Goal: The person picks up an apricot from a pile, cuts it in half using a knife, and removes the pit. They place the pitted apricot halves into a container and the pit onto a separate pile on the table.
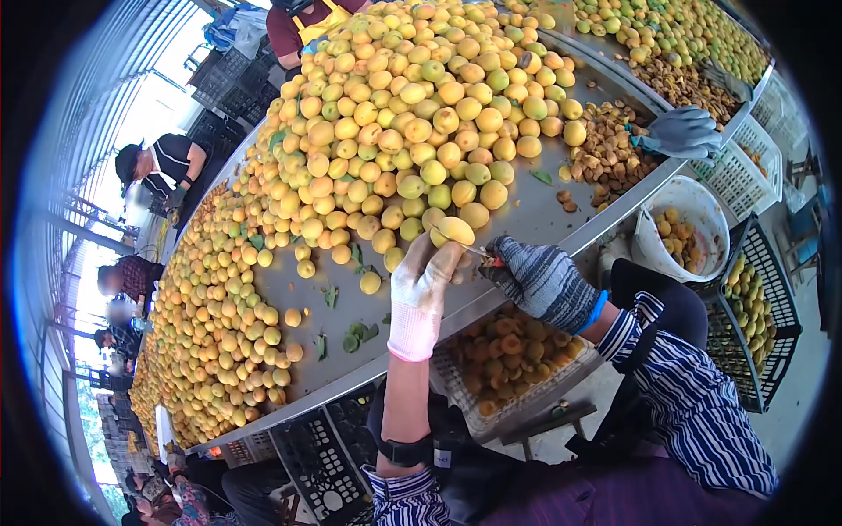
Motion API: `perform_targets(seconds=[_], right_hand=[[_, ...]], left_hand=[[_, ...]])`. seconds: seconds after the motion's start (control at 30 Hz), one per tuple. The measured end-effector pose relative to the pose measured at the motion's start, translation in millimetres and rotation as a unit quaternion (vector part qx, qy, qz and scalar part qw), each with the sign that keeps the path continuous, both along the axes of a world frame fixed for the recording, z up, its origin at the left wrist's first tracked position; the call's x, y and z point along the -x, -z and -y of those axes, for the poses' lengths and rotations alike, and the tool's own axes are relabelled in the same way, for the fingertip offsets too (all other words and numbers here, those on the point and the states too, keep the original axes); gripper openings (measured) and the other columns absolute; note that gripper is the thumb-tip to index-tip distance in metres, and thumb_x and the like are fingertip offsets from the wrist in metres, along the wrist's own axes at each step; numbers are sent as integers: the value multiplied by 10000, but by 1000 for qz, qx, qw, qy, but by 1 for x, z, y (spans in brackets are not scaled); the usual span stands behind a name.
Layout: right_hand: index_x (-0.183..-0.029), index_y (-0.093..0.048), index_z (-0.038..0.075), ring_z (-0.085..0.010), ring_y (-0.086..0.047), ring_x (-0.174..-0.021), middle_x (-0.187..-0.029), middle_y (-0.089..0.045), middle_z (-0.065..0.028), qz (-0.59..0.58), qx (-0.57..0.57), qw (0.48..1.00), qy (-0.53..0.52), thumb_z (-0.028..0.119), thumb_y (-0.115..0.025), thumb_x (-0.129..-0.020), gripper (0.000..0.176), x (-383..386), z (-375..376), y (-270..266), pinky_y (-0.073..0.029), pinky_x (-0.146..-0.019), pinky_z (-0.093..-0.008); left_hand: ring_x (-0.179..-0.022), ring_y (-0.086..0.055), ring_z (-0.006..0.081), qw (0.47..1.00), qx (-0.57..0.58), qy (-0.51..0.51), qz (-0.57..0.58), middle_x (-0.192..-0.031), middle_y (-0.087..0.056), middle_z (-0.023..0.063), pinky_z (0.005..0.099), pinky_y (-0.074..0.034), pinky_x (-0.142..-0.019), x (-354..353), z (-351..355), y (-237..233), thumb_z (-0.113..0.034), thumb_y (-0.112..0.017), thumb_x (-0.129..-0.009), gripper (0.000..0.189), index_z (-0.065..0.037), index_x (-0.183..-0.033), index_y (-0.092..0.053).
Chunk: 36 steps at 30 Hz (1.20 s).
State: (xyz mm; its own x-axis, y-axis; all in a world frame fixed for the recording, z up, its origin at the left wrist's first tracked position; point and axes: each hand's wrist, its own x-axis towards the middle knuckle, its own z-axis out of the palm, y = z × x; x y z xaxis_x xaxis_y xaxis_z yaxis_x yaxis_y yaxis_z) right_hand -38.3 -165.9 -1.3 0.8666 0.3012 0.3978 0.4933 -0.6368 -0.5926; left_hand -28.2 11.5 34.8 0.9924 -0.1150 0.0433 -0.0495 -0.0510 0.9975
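My left hand [417, 294], in a white glove with a pinkish cuff, pinches a yellow apricot [455, 231] above the metal table [531, 206]. From the right, my right hand [545, 287] in a grey knit glove with a blue cuff closes around a small knife [478, 252]. The knife's thin blade meets the apricot, and a bit of red shows at its handle. Just beyond both hands rises a large heap of apricots [395, 131], yellow with some green. Several green leaves [355, 337] lie on the metal left of my left hand.
Brown pits [614, 149] are piled at right near a grey glove [682, 133]. Below the table edge stand a white basket [535, 390] of apricot halves, a white bucket [645, 241] and a black crate [783, 337]. A person [180, 167] works across the table at left.
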Motion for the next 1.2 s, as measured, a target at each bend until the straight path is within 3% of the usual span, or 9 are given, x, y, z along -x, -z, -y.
perform_targets(seconds=[0.1,0.3,0.4,0.5,0.77,0.87,0.93,1.1,1.2], right_hand=[[-986,-523,66,-355,-604,-663,-733,-599,-151,-30,7,999,-11,189,-617,-815,230,-2,-1,0,-497,-581,-423],[-974,-513,59,-345,-608,-645,-707,-599,-155,-57,22,998,-21,199,-584,-828,215,-3,-1,3,-490,-552,-418],[-969,-503,50,-348,-607,-642,-706,-597,-163,-39,16,999,-16,195,-578,-834,212,-2,-4,8,-485,-544,-423],[-943,-506,59,-366,-604,-702,-755,-590,-170,-59,-17,998,22,189,-601,-825,200,-1,-4,6,-493,-598,-421],[-965,-499,62,-374,-603,-708,-762,-594,-173,-81,0,996,30,183,-610,-805,229,0,4,1,-493,-597,-427],[-946,-474,39,-367,-604,-670,-716,-598,-178,-73,34,997,12,213,-565,-848,220,-3,5,10,-478,-569,-448],[-948,-473,37,-368,-603,-667,-715,-596,-181,-78,32,996,8,212,-562,-850,220,-2,4,10,-478,-570,-449],[-942,-497,54,-374,-603,-689,-721,-587,-181,-102,0,995,14,212,-568,-860,191,-2,2,8,-489,-595,-434],[-1064,-497,54,-366,-610,-684,-733,-593,-185,-128,3,992,14,209,-557,-868,257,0,3,2,-491,-597,-431]], left_hand=[[-757,-548,106,998,-66,3,-5,-897,-629,58,239,-435,-678,0,-3,-5,-294,-578,-891,367,16,-1086,-579],[-910,-587,168,942,-266,-31,201,-1027,-609,111,275,-460,-825,-8,-4,14,-121,-637,-824,381,55,-1144,-530],[-948,-570,161,980,-143,-49,131,-1068,-595,108,276,-448,-861,-5,8,18,-74,-647,-814,424,57,-1192,-506],[-967,-554,157,964,258,-51,-29,-1102,-570,94,258,-457,-835,-4,19,25,-36,-626,-836,428,65,-1227,-484],[-764,-545,109,907,389,23,-163,-994,-605,83,220,-452,-672,-11,19,35,-211,-605,-895,350,15,-1154,-542],[-735,-546,97,944,286,-16,-167,-964,-611,71,219,-457,-632,-8,18,34,-246,-610,-893,364,21,-1135,-559],[-785,-567,110,991,97,-90,-25,-910,-612,62,209,-446,-661,-2,26,30,-318,-586,-901,391,21,-1095,-570],[-760,-569,106,991,21,-125,42,-883,-604,66,241,-471,-705,-3,27,32,-275,-612,-887,365,34,-1078,-585],[-828,-574,134,964,-159,-136,162,-920,-612,89,272,-472,-765,-5,26,36,-239,-621,-874,360,31,-1106,-574]])
